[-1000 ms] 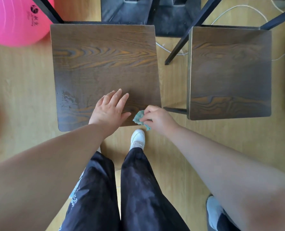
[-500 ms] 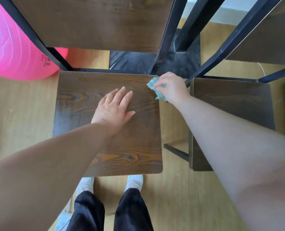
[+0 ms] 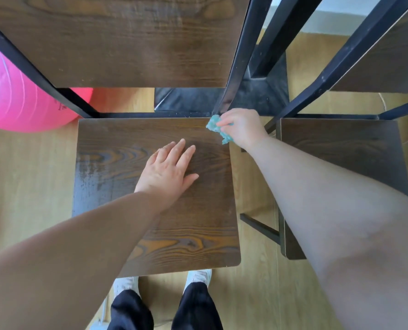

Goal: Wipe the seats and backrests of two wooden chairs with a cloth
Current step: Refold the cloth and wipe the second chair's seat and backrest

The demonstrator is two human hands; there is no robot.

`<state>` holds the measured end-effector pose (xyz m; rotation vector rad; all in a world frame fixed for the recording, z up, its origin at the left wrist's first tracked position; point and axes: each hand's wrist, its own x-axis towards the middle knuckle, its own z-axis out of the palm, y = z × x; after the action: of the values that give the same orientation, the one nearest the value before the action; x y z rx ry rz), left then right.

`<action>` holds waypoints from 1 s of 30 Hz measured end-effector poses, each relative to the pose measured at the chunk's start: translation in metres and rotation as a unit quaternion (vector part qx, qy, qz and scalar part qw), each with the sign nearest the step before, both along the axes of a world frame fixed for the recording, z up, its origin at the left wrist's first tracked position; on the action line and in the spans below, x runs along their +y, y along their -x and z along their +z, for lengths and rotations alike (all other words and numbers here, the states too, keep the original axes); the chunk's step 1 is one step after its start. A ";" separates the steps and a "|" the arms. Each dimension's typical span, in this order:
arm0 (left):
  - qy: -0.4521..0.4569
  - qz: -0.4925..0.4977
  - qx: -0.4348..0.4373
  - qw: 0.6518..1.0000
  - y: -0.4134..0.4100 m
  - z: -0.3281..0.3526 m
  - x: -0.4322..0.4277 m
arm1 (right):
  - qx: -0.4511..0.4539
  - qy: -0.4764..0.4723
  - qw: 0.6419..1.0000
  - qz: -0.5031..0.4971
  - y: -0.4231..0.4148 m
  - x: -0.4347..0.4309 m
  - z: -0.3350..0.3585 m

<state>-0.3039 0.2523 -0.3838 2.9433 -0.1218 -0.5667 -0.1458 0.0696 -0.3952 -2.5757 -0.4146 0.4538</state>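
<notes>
Two dark wooden chairs with black metal frames stand side by side below me. The left chair's seat (image 3: 117, 177) fills the middle, its backrest (image 3: 117, 41) rising at the top. My left hand (image 3: 167, 172) lies flat and open on that seat, fingers spread. At the seat's far right corner, beside the black back post, my right hand (image 3: 242, 126) grips a small crumpled teal cloth (image 3: 218, 129). The right chair's seat (image 3: 341, 148) is partly hidden by my right forearm; its backrest (image 3: 388, 65) shows at the top right.
A big pink exercise ball (image 3: 14, 98) rests on the light wooden floor left of the left chair. A black base (image 3: 257, 96) sits on the floor behind the chairs. My feet in white shoes (image 3: 198, 276) stand just before the left seat's front edge.
My right hand carried the cloth from the seat's near right corner to its far right corner. My left hand moved up to the seat's middle. My view tilted up and the backrests came in.
</notes>
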 end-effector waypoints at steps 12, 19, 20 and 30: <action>0.028 -0.009 0.045 0.999 0.041 0.003 -0.014 | 0.084 -0.022 0.986 0.140 0.111 -0.032 -0.004; 0.024 -0.044 0.079 0.996 0.094 0.010 -0.027 | 0.158 -0.041 0.979 0.123 0.201 -0.070 -0.002; 0.025 -0.045 0.082 0.995 0.100 0.011 -0.029 | 0.167 -0.041 0.978 0.119 0.213 -0.074 -0.002; 0.033 -0.057 0.087 0.994 0.150 0.016 -0.035 | 0.198 -0.063 0.978 0.004 0.303 -0.090 0.002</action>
<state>-0.4535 0.2171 -0.3681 2.8207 -0.2860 -0.8151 -0.4484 -0.0202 -0.3934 -2.2864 -0.2990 0.8928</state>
